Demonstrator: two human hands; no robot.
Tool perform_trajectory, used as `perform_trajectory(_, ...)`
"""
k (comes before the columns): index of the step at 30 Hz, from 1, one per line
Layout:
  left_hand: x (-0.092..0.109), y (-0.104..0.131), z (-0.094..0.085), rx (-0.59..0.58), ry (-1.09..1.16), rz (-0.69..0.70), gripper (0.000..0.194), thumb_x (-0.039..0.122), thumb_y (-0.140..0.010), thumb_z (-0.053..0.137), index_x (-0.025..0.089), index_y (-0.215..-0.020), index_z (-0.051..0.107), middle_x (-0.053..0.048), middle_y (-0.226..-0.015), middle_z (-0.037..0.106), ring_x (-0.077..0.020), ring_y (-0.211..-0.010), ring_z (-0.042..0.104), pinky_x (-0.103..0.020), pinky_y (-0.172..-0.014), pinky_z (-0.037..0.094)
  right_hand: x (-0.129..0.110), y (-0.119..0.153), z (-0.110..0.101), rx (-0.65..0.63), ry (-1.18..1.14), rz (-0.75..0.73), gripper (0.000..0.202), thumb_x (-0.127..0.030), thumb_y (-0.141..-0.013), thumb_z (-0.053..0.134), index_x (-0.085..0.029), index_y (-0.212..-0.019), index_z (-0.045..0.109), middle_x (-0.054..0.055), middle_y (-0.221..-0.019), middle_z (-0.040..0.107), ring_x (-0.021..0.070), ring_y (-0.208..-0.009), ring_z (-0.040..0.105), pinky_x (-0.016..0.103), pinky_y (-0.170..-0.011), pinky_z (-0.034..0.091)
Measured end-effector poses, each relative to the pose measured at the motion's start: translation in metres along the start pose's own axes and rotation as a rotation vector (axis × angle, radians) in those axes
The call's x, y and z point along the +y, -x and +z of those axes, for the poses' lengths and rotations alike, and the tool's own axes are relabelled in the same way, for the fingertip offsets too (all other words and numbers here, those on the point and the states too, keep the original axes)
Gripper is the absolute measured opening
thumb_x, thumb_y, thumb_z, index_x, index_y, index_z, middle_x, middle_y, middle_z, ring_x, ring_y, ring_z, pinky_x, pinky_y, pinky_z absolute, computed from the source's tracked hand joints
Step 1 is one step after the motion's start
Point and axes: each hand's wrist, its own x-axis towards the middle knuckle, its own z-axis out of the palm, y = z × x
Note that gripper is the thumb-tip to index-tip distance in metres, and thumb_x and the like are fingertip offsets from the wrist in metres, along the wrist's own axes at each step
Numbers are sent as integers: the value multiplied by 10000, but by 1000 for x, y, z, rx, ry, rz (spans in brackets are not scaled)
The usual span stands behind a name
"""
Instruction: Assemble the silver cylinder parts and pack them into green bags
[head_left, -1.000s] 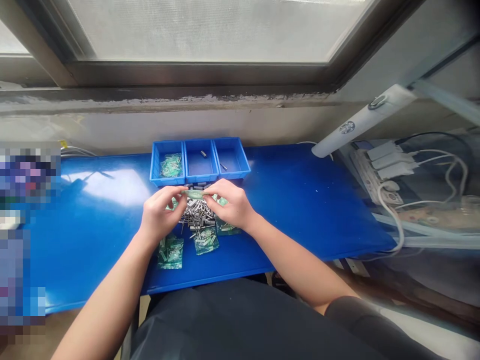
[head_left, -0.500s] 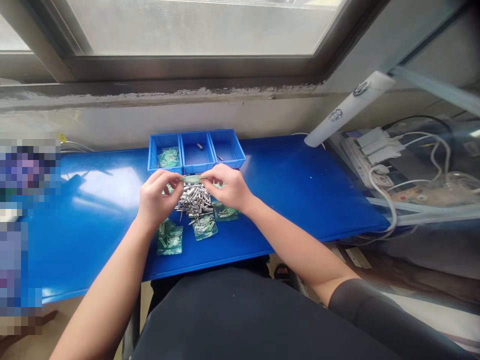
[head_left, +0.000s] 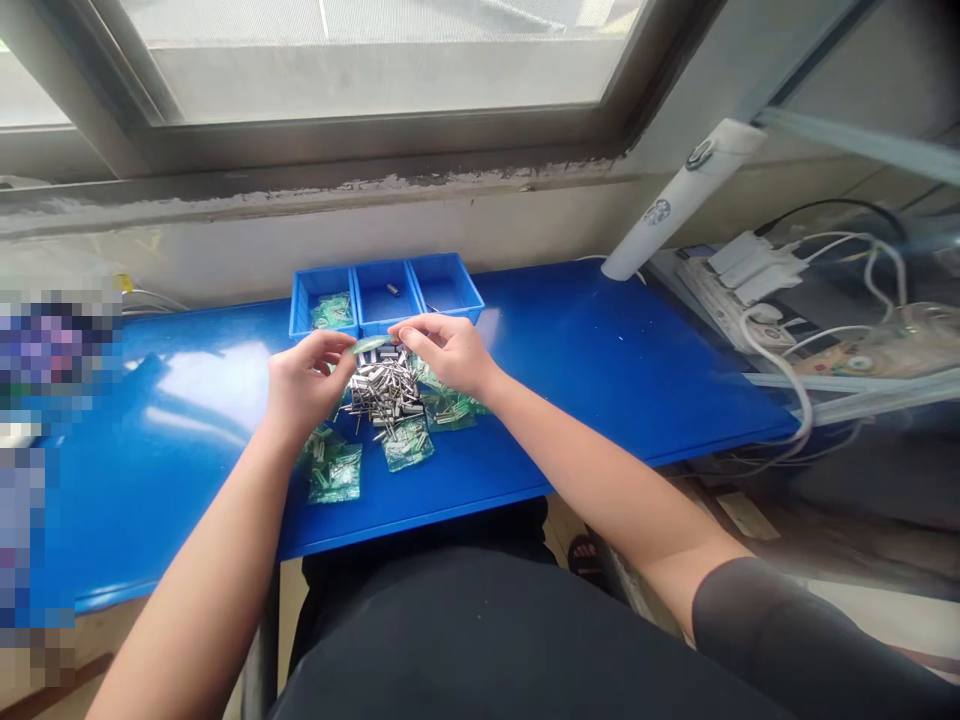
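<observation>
A small green plastic bag (head_left: pixel 373 344) is stretched between my two hands, above a pile of metal pins and cylinders (head_left: pixel 385 388). My left hand (head_left: pixel 309 382) pinches its left end. The right end is pinched by my right hand (head_left: pixel 448 352). Filled green bags lie around the pile: one at the lower left (head_left: pixel 335 474), one in front (head_left: pixel 407 443) and others at the right (head_left: pixel 452 408), partly under my right hand.
A blue three-compartment tray (head_left: pixel 387 325) stands behind the pile, with green bags in its left compartment. A white tube (head_left: pixel 679 205) leans at the back right, near a power strip (head_left: pixel 739 300) with cables. Blurred blocks cover the far left.
The bag is tilted more edge-on, its right end a little higher. Both hands still pinch it. The whole view has shifted slightly.
</observation>
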Motion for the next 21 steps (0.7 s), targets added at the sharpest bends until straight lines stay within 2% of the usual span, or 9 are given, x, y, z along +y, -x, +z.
perform_trajectory(6, 4, -1, 1, -10, 31, -3, 178, 253, -809, 672, 187, -965, 727, -34, -901, 773, -134, -674, 715, -245, -628, 580, 0, 1, 6, 76, -11, 38, 233, -384, -858, 660, -168, -884, 745, 72, -905, 747, 179, -826, 673, 333, -746, 549)
perform_trajectory(10, 5, 0, 2, -10, 43, -7, 204, 216, -835, 612, 188, -995, 735, -41, -953, 774, -135, -713, 726, -256, -677, 591, 7, -2, 9, 110, -94, 86, 225, -381, -793, 725, -174, -881, 712, 54, -857, 732, 160, -771, 657, 333, -737, 550)
perform_trajectory(16, 6, 0, 3, -43, 86, -28, 190, 272, -864, 617, 190, -979, 743, -38, -897, 767, -144, -701, 734, -254, -653, 580, 13, -6, 8, 128, -167, 119, 251, -386, -746, 758, -185, -815, 626, 24, -781, 677, 140, -720, 615, 322, -708, 525)
perform_trajectory(21, 4, -1, 2, 0, 32, 7, 169, 322, -836, 672, 203, -928, 750, -33, -836, 762, -137, -656, 699, -248, -577, 545, 13, -7, 10, 118, -199, 142, 271, -352, -748, 757, -182, -899, 609, 9, -780, 663, 125, -697, 597, 303, -683, 515)
